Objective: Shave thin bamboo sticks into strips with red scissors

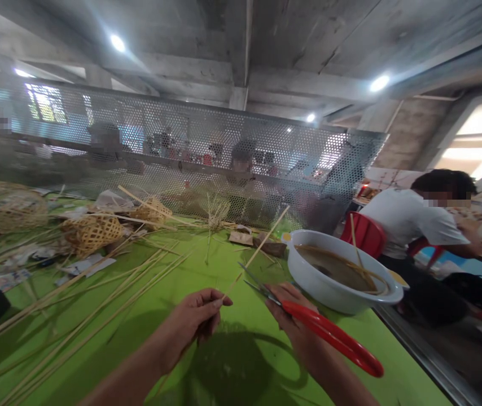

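Between the thumb and fingers of my left hand (202,310) is a thin pale bamboo strip (263,242), which slants up and away to the right. My right hand (286,311) grips a pair of red-handled scissors (334,337). Their blades are parted near the tips and lie by the strip, a short way beyond my left fingertips; the strip seems to pass between them. Both hands are above the green tabletop (207,276). The fingers under the scissors are partly hidden.
To the right stands a white basin (334,293) of brownish water with strips in it. Long bamboo strips (109,304) and woven baskets (92,232) lie on the left. A perforated metal screen (207,152) crosses the back. A person (402,220) sits at the right.
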Tool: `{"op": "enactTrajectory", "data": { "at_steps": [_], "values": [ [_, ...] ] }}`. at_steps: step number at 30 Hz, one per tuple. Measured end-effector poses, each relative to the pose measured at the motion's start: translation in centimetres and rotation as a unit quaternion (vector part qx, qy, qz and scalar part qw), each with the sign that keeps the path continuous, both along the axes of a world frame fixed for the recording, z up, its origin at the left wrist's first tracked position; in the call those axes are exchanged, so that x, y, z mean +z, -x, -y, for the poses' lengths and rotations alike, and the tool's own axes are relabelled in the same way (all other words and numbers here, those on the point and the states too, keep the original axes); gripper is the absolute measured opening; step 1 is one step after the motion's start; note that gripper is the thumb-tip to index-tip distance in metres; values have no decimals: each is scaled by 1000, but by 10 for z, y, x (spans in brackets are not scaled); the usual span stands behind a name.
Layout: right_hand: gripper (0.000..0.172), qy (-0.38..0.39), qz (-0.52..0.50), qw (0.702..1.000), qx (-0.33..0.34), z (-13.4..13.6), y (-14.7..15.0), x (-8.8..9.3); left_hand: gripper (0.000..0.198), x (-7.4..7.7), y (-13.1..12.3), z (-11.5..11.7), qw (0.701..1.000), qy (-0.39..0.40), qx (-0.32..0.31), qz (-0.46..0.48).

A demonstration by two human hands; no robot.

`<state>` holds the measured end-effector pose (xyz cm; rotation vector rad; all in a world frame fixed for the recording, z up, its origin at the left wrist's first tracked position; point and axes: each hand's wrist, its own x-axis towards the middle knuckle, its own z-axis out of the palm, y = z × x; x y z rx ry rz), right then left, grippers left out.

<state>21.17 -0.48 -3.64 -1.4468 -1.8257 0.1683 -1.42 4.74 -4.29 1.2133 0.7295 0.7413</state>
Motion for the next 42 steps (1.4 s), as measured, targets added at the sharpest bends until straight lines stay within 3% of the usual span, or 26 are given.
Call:
{"op": "enactTrajectory", "data": {
  "at_steps": [9, 15, 17, 21, 25, 27, 32, 37, 42],
  "values": [
    [25, 9, 2, 1000, -17, -2, -1, -6, 23, 2, 2, 1, 1000, 15, -17, 13],
    [18, 99, -23, 992, 75, 7, 15, -5, 22, -5, 0, -2, 1000, 11, -18, 21],
    [18, 100, -44, 991, 73, 8, 15, -3, 23, -7, -1, -4, 1000, 10, -18, 23],
    [22, 82, -60, 995, 14, 6, 12, -1, 31, -12, -2, -8, 1000, -4, -8, 9],
    [19, 104, -48, 991, 75, 6, 15, -3, 49, -16, -1, -10, 1000, -16, 4, -18],
    [18, 110, -51, 988, 92, 8, 17, -4, 50, -15, 0, -9, 1000, 5, 8, 3],
    [21, 80, -71, 994, 35, 9, 18, -3, 45, -9, -1, -3, 995, 72, 10, 67],
    [22, 85, -72, 990, 87, 8, 24, -5, 39, -7, -1, -1, 990, 102, 27, 98],
    [21, 71, -89, 992, 49, 8, 24, -5, 36, -3, 2, 2, 985, 111, 14, 134]
  ]
}}
